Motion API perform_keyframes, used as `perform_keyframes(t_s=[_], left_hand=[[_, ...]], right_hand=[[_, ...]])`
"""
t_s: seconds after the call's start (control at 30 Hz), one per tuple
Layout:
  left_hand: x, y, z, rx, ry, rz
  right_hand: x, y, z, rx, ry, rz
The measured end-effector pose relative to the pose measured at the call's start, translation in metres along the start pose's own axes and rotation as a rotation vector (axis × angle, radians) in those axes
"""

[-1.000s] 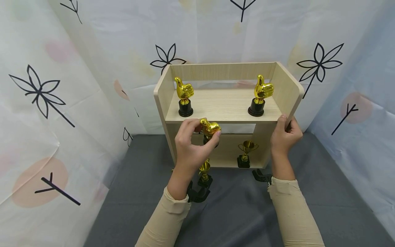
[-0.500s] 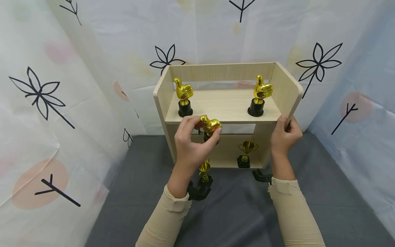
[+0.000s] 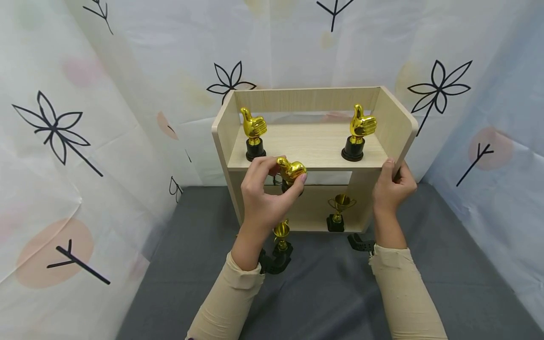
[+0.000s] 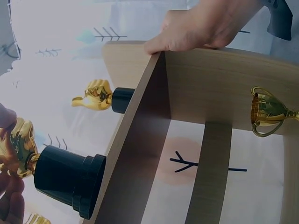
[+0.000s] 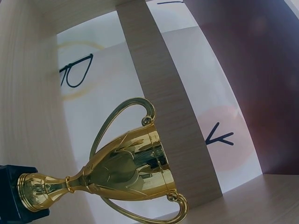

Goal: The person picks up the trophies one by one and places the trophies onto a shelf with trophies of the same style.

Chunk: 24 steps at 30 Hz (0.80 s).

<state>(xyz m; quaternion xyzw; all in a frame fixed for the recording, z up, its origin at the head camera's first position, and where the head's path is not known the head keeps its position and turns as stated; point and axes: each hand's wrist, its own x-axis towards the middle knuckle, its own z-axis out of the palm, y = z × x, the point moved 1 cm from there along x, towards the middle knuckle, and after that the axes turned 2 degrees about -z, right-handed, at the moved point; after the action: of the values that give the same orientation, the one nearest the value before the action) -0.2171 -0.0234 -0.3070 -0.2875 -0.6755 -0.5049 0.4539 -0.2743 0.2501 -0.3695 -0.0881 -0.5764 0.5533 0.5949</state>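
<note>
My left hand [image 3: 265, 193] pinches a gold thumbs-up trophy [image 3: 291, 171] by its golden top, in front of the upper board of a light wooden shelf [image 3: 308, 89]. In the left wrist view the black base [image 4: 67, 177] is at the board's front edge; whether it touches cannot be told. My right hand [image 3: 393, 186] grips the shelf's right side panel where the upper board meets it. Two similar thumbs-up trophies stand on that board, one left [image 3: 255, 132] and one right [image 3: 358, 132]. A gold cup trophy [image 3: 337, 210] stands on the lower level at right.
Another gold cup [image 3: 282, 231] on a black base stands in front of the shelf, beside my left wrist and its black camera mount [image 3: 274, 262]. Grey cloth [image 3: 323, 293] covers the table. Patterned white fabric [image 3: 140, 56] hangs behind and at both sides.
My left hand has risen slightly with the thumbs-up trophy, toward the upper board. The right hand keeps its place on the side panel.
</note>
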Motion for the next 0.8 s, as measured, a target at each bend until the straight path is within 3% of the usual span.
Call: perform_keyframes(t_s=[0.17,0.8], left_hand=[[0.002,0.0,0.001,0.002,-0.001,0.002],[0.011,0.002,0.003,-0.015,0.006,0.01]], right_hand=[[-0.005,-0.024,0.001,0.027,0.007,0.005],[-0.005,-0.026,0.001,0.011,-0.004,0.018]])
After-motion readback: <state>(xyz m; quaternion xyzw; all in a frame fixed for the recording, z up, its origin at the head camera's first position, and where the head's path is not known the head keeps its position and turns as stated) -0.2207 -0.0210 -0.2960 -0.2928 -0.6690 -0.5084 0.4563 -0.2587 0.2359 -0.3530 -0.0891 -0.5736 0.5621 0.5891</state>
